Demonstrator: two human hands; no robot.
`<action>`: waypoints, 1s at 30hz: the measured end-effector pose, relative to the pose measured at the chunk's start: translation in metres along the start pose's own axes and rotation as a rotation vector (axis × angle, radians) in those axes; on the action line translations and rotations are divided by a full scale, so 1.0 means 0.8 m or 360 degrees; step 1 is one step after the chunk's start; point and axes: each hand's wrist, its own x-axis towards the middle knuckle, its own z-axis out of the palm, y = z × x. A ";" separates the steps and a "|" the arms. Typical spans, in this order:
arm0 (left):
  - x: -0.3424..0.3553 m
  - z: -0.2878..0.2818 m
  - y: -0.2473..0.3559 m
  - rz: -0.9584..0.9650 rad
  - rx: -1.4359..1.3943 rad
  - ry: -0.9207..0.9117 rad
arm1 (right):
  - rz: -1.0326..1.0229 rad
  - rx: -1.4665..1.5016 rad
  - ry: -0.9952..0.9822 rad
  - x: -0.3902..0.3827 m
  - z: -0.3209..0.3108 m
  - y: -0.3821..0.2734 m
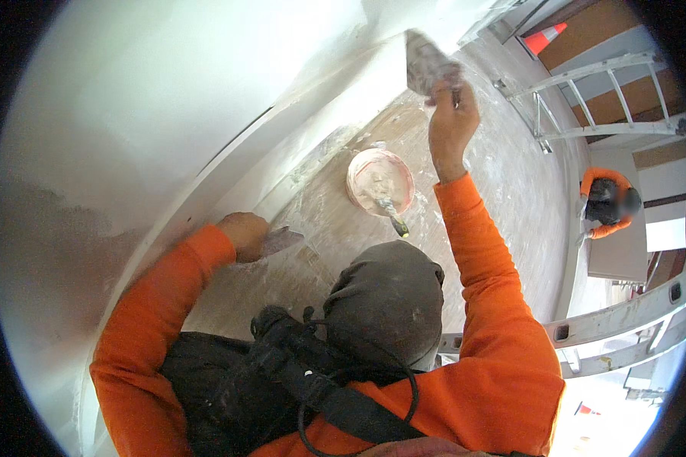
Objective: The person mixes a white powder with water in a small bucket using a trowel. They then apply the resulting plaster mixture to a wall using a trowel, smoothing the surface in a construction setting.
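My right hand [455, 122] is closed around the handle of a wide putty knife [425, 62], slightly blurred, its blade against the white wall surface [381, 72]. My left hand [244, 234] is closed on a second putty knife [282, 241], lower down beside the wall; its handle is hidden in my fist. Between my hands and a little ahead stands a round bucket [351, 186] of pale, paste-like compound [383, 177]. A small tool with a dark, yellow-tipped handle [399, 224] leans out of the compound over the rim.
A long dark slit [244, 131] runs along the white wall. Smeared, dusty floor [503, 198] surrounds the bucket. Aluminium ladders [625, 128] [625, 324] stand at the right. Beyond them are another person in orange sleeves [608, 199] and an orange-and-white cone [545, 38]. A grey cloth-covered shape [389, 301] fills the lower middle.
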 end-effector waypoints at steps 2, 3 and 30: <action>0.005 0.007 -0.007 0.0053 0.0038 -0.0021 | 0.0152 0.0456 0.0204 0.022 0.009 -0.004; 0.007 0.012 -0.009 0.0020 0.0040 -0.0017 | 0.0057 0.0628 0.0336 0.027 0.025 -0.008; 0.011 0.005 -0.001 -0.0177 0.0105 -0.0189 | -0.0616 -0.0623 0.0008 -0.013 0.111 0.104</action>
